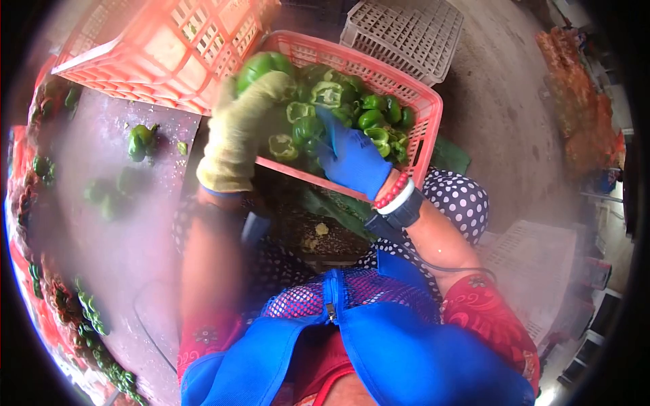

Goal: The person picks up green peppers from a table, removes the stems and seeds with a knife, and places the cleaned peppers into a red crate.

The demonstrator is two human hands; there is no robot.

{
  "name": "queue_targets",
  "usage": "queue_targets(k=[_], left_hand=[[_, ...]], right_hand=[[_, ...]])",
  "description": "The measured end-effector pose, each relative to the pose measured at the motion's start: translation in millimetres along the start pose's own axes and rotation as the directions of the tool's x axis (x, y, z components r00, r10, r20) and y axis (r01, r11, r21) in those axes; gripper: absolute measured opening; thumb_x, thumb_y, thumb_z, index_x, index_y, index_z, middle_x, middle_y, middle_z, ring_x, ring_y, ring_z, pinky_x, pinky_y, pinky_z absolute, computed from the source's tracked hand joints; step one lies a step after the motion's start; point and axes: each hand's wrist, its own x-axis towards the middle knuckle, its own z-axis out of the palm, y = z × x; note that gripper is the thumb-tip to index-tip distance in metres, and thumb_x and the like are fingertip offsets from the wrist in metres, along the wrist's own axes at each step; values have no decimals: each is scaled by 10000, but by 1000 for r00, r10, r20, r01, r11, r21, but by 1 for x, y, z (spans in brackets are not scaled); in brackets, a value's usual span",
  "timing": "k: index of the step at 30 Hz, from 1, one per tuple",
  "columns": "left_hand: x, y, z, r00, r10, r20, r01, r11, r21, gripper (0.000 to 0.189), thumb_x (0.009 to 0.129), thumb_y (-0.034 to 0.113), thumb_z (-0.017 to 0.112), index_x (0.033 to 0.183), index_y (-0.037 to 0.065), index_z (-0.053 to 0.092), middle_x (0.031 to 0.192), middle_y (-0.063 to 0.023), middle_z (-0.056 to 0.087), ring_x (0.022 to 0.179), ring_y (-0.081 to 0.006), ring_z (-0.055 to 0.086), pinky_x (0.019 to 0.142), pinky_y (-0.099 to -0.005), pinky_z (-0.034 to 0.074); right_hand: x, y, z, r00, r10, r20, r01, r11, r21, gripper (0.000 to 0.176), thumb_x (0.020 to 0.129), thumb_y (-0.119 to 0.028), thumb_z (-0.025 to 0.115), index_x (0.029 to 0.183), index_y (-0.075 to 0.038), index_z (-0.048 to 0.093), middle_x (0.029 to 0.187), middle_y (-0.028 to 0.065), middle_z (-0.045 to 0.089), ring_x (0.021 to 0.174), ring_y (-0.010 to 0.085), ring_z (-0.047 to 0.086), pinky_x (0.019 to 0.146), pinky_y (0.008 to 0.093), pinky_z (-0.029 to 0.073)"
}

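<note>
My left hand (240, 125), in a pale yellow glove smeared by motion, is closed around a whole green bell pepper (264, 65) above the near left part of a red plastic crate (426, 118). My right hand (355, 157), in a blue glove, is over the crate's near side. One of its fingers points up and left and the others curl; whatever they hold, if anything, is hidden. Beneath and around the hands, cut green bell peppers (327, 95) with pale insides fill the crate, some as hollow pieces. Darker green peppers (372, 120) lie to the right.
A tilted red crate (145, 61) stands at the upper left, and a grey crate (406, 34) sits behind. On the flat surface at left lies a green pepper (140, 142) among scraps. A pale crate (535, 260) is at right. Several peppers line the far left edge.
</note>
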Motion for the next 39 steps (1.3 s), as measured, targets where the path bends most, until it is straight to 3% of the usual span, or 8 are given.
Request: queue_targets(k=[3,6,19,22,26,27,34,39], left_hand=[[5,6,-18,991,76,115,-111,934,341,665,731,311,856,1244,1,570,1039,-110,694,858,-176,681,759,-311,566],[-9,-6,-4,978,63,198,-190,662,725,814,646,308,905,1313,26,533,1154,-157,671,1062,-246,671,917,-380,544],[6,-33,-10,755,275,595,-616,610,499,662,571,249,956,1137,75,660,1018,-96,591,952,-269,643,793,-385,536],[9,-34,-12,759,262,596,-578,693,431,645,606,219,949,1154,72,642,1041,-75,626,969,-218,649,807,-363,542],[2,-29,-7,922,17,386,-28,999,23,635,658,177,934,1189,62,606,1090,-70,670,998,-175,649,872,-343,542],[2,-26,-4,926,1,376,2,1000,-8,634,672,175,929,1199,56,597,1103,-76,682,1006,-172,651,889,-341,541],[1,-18,-4,894,147,423,-406,665,627,573,728,217,909,1193,57,615,1066,-42,667,954,-131,641,833,-283,541],[4,-24,-14,822,149,550,-460,742,488,584,690,180,930,1178,65,631,1088,-41,657,1016,-125,610,878,-303,524]], right_hand=[[4,-2,-20,905,295,307,-417,762,496,612,963,-396,649,1430,-39,478,839,42,681,629,151,612,567,299,486],[18,-39,-59,884,193,426,-449,599,662,698,947,-530,646,1431,-55,483,1001,12,642,746,85,574,579,249,463],[2,-42,-55,809,166,563,-585,147,797,658,982,-366,635,1523,-133,341,1048,2,629,741,80,618,561,238,519],[1,-41,-46,815,193,547,-562,30,827,500,979,-359,638,1376,-89,502,973,19,650,702,80,614,530,241,513],[11,-9,-21,805,-56,591,-591,-176,787,261,997,-283,577,1087,-46,638,805,72,651,586,156,595,554,289,517],[1,-26,-24,863,90,497,-505,174,846,275,1000,-296,553,1066,-40,631,781,74,627,572,169,573,528,304,495],[16,-40,-49,826,249,506,-547,134,827,460,991,-477,558,1138,-51,649,876,80,684,623,175,621,518,303,500],[9,-41,-40,827,67,559,-560,-8,829,457,941,-425,657,1160,-23,646,921,90,719,724,158,673,616,266,538]])
